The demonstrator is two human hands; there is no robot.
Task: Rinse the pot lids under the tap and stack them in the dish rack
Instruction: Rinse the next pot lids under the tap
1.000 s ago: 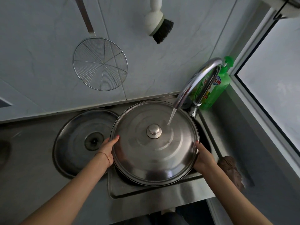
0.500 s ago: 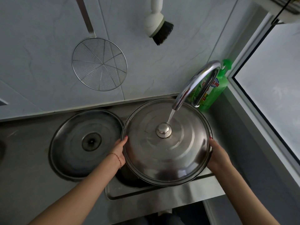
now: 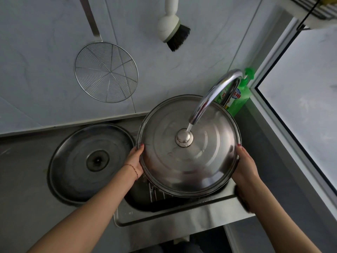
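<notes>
Gripping the wet, domed steel lid (image 3: pixel 187 161) by its rim between my left hand (image 3: pixel 134 162) and right hand (image 3: pixel 245 166), I catch tap (image 3: pixel 209 99) water on its knob (image 3: pixel 184 137). Beyond my left hand, a second lid (image 3: pixel 91 161) lies flat on the counter (image 3: pixel 21 189).

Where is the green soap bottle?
The green soap bottle stands in the back right corner by the window, right behind the curved tap and just past the big pot lid.

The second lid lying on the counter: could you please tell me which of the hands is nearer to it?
Left. The left hand grips the held lid at its left rim, just beside the second lid; the right hand is at the far rim.
</notes>
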